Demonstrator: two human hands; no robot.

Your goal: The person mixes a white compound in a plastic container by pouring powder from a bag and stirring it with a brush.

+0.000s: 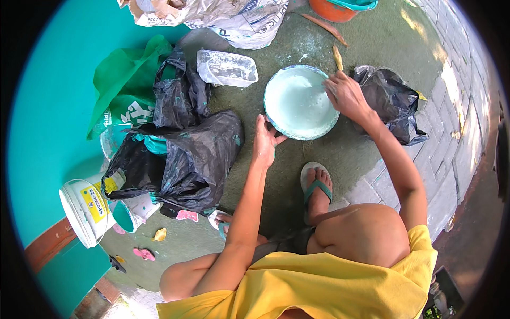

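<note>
A round basin [301, 101] with a paint-speckled rim stands on the ground before me, holding a pale mint-white liquid or paste. My left hand [264, 142] grips its lower left rim, the fingers reaching beneath the edge. Over the basin's right rim, my right hand [346, 95] is closed with its fingers bent down toward the mix. What it holds is blurred and mostly hidden by the fingers. Just beyond that hand shows a tan, elongated piece [337, 57]; whether it is a handle or a dry leaf is unclear.
Black plastic bags [207, 154] lie left, beside a white bucket [79, 212] and teal wall [58, 106]. A clear, white-smeared tub [227, 68] sits left of the basin; another black bag [390, 101] is right. Beyond are a white sack [255, 24] and an orange basin [332, 11].
</note>
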